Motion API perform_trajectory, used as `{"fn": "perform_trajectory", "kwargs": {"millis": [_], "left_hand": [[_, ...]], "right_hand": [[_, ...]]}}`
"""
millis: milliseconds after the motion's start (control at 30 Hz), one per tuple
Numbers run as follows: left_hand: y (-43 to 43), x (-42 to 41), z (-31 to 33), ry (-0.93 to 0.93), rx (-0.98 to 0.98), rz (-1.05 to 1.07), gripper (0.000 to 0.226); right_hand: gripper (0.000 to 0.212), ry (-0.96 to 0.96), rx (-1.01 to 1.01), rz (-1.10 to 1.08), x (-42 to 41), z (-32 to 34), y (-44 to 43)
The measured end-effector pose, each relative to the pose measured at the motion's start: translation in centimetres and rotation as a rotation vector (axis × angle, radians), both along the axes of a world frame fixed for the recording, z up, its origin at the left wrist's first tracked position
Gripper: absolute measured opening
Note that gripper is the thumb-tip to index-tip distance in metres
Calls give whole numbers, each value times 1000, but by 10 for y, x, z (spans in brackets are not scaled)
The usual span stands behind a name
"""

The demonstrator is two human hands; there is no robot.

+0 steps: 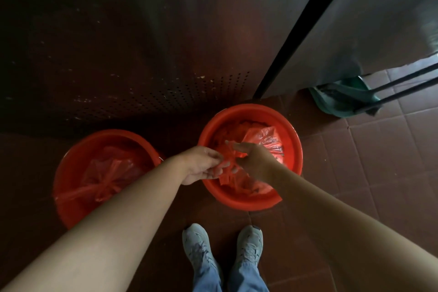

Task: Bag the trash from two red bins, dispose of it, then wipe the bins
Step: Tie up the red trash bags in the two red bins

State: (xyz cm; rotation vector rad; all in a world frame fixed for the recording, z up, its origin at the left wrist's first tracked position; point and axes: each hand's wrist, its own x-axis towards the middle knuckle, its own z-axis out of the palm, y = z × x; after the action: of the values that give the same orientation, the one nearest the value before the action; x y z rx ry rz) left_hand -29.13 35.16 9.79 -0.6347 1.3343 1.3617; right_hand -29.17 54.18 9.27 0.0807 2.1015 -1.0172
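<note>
A red plastic bag sits inside the right-hand red bin on the tiled floor. The left hand and right hand both pinch its gathered mouth over the bin's middle, probably to tie it closed. The left bin, just beside, holds a bag already knotted. Dim light hides both bags' contents; fingertips are buried in plastic.

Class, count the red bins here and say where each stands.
2. The left red bin sits at lower left; the right red bin, centre, holds the bag pinched by the left hand and right hand. No others show.
</note>
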Motion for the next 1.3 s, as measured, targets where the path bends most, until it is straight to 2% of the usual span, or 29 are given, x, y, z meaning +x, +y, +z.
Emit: {"fn": "perform_trajectory", "kwargs": {"millis": [133,233,367,433,500,600,700,800,867,967,1033,1100,1167,1267,1300], "left_hand": [[-3,2,-2,54,-23,-25,38],[-3,4,-1,110,-38,-7,46],[-10,3,0,173,-105,-28,28],[-13,4,0,194,-156,-34,21],[-14,5,-2,250,-257,-64,19],[-15,4,-8,406,-471,-187,22],[-22,3,-10,529,-737,-308,28],[-29,3,-12,542,-853,-352,32],[-29,3,-15,548,-898,-372,31],[-22,5,-17,549,-923,-326,22],[-18,5,-17,551,-926,-295,19],[-17,4,-17,557,-926,-289,18],[-20,2,-17,573,-921,-311,17],[-33,5,-19,581,-925,-369,13],[-37,8,-21,595,-930,-410,13]], "right_hand": [[59,15,7,25,5,0,-3],[56,49,-27,23,6,1,-10],[47,51,-80,33,9,-1,-26],[32,78,-94,57,11,-3,-33],[17,132,-50,108,12,-5,-39],[17,243,96,131,15,-11,-41],[13,172,205,-8,12,-17,-25],[5,66,287,-277,6,-21,-2],[10,43,313,-493,2,-20,11],[17,16,372,-678,2,-26,27],[25,-11,359,-881,6,-27,34],[34,-4,408,-961,10,-28,43],[41,57,485,-832,14,-28,51],[42,258,615,-305,21,-29,68],[45,268,630,-206,23,-30,76]]}}
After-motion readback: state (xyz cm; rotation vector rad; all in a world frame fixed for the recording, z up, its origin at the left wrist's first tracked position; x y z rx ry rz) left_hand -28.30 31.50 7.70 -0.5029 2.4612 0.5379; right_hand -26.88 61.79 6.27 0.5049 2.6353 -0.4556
